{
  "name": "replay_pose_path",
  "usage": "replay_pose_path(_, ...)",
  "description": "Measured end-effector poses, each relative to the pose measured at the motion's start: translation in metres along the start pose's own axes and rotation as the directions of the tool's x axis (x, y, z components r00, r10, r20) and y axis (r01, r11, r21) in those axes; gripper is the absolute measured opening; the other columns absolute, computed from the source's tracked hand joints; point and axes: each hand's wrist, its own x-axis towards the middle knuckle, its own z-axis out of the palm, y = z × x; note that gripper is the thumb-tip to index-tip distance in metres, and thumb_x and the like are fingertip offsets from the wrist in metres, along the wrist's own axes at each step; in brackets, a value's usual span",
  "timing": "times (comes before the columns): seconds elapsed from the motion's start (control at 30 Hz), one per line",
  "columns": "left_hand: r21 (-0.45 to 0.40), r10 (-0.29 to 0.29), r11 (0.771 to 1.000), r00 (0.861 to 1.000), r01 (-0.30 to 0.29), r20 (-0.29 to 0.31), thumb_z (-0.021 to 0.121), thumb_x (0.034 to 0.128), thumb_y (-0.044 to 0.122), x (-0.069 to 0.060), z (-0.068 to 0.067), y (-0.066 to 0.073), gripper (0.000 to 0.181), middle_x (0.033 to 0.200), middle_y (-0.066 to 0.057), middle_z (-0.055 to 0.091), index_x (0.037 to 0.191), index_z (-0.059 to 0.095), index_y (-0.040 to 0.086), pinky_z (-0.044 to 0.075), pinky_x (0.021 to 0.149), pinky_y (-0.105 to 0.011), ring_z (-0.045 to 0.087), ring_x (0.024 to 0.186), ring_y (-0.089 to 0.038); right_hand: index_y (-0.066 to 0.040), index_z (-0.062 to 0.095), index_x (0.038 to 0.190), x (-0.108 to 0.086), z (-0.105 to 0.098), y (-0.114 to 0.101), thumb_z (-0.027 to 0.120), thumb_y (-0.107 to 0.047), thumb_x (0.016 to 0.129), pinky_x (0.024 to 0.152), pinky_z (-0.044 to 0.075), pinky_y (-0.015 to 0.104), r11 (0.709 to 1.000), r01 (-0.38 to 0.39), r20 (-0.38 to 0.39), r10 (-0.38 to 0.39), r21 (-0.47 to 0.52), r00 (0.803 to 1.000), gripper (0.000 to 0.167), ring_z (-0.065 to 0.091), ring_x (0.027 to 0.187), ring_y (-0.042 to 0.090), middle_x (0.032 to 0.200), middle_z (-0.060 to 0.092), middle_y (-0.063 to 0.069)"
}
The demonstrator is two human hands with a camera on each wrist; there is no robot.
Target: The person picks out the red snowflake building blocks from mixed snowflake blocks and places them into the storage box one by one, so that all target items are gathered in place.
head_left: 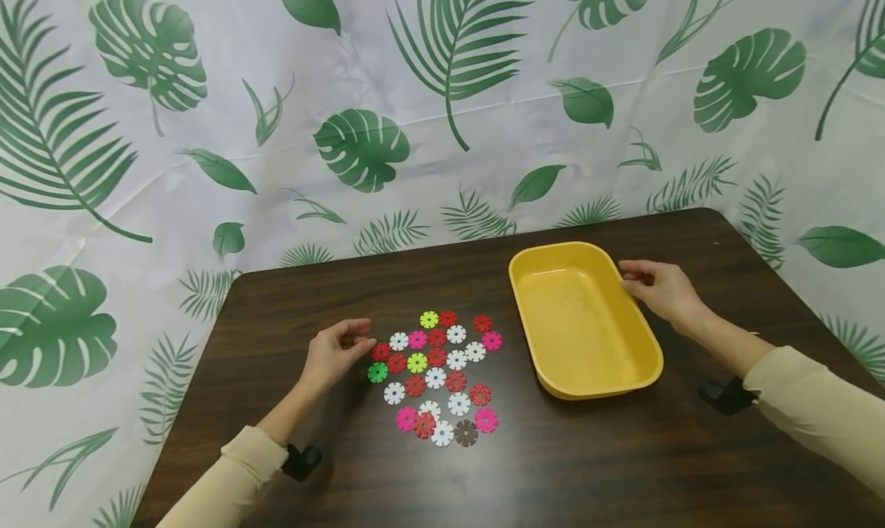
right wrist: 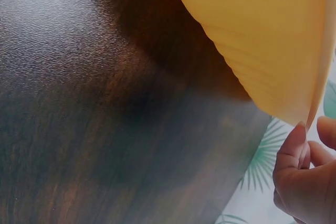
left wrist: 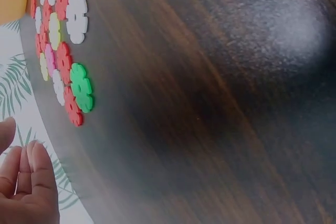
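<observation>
A: Where do we find the discs?

B: We see the notched discs (head_left: 430, 378) spread around the middle of the tabletop (head_left: 588, 459), red, white, pink and yellow-green, with one green and one brown. A few overlap on the side toward the near edge.

A: And the tray?

B: We have the yellow tray (head_left: 581, 320) to their right, well apart from the left edge, one short end toward the far edge. We see its bare inside.

A: What about the grip on each side?

B: Our left hand (head_left: 330, 356) lies between the discs and the left edge, fingers loosely bent, a gap to the thumb, nothing held. Our right hand (head_left: 667, 290) has its fingertips at the tray's right rim, toward the far right corner; whether it pinches the rim, we cannot tell.

A: How does the surface look to us?

B: Dark brown with streaky wood grain, the two far corners rounded. In the right wrist view we catch a pale sheen (right wrist: 47, 30) and a fine pebbled texture.

A: Beyond it?

B: Cream sleeves (head_left: 816, 413) reach in over the tabletop, with a black device (head_left: 302, 461) at our left wrist. Behind the far edge and past both sides we have a creased white sheet (head_left: 276, 44), printed with green fronds and broad split leaves.
</observation>
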Motion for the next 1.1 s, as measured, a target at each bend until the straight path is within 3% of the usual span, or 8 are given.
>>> replay_pose_path(0.13,0.010,-0.017,1.000,1.000,0.017,-0.011,0.072,0.0823,0.009,0.000,0.001,-0.003,0.034,0.108,-0.019,0.067,0.113,0.065,-0.001,0.048,0.067,-0.014,0.065,0.090,-0.024,0.013,0.044,0.131,0.003,0.000,0.001,0.053,-0.010,0.096,0.070,0.055,0.027,1.000,-0.023,0.020,0.023,0.003,1.000,0.044,0.055,0.093,0.034,0.111,0.055,0.028)
replay_pose_path(0.23,0.015,-0.025,1.000,1.000,0.025,-0.004,0.071,0.0827,0.009,-0.001,0.001,-0.003,0.033,0.108,-0.019,0.067,0.113,0.065,-0.001,0.048,0.066,-0.013,0.064,0.090,-0.024,0.014,0.045,0.130,0.004,-0.001,0.001,0.053,-0.010,0.096,0.073,0.056,0.031,1.000,-0.030,0.036,0.030,0.002,0.999,0.043,0.056,0.097,0.037,0.114,0.055,0.031)
replay_pose_path(0.57,0.058,-0.065,0.996,0.998,0.063,0.024,0.073,0.0804,0.009,-0.003,0.005,-0.008,0.032,0.097,-0.015,0.069,0.110,0.066,0.000,0.050,0.063,-0.018,0.066,0.082,-0.020,0.016,0.047,0.128,0.006,0.001,-0.001,0.053,-0.005,0.094,0.072,0.056,0.033,0.999,-0.040,0.043,0.040,-0.006,0.998,0.039,0.058,0.096,0.039,0.112,0.056,0.032)
replay_pose_path(0.8,0.087,-0.047,0.995,0.998,0.043,0.048,0.074,0.0802,0.009,-0.001,0.009,-0.009,0.032,0.103,-0.018,0.068,0.109,0.066,-0.002,0.055,0.070,-0.033,0.066,0.086,-0.026,0.015,0.047,0.127,0.006,0.003,-0.001,0.053,-0.004,0.094,0.069,0.056,0.031,1.000,-0.028,0.033,0.028,-0.010,0.999,0.039,0.059,0.093,0.037,0.110,0.056,0.031)
replay_pose_path(1.1,0.155,-0.054,0.987,0.996,0.043,0.067,0.076,0.0785,0.012,0.003,0.016,-0.012,0.030,0.100,-0.014,0.068,0.104,0.067,0.000,0.054,0.069,-0.033,0.064,0.083,-0.022,0.015,0.048,0.126,0.006,0.004,0.002,0.053,-0.003,0.094,0.068,0.056,0.029,1.000,-0.022,0.021,0.022,-0.005,1.000,0.037,0.059,0.091,0.034,0.108,0.057,0.029)
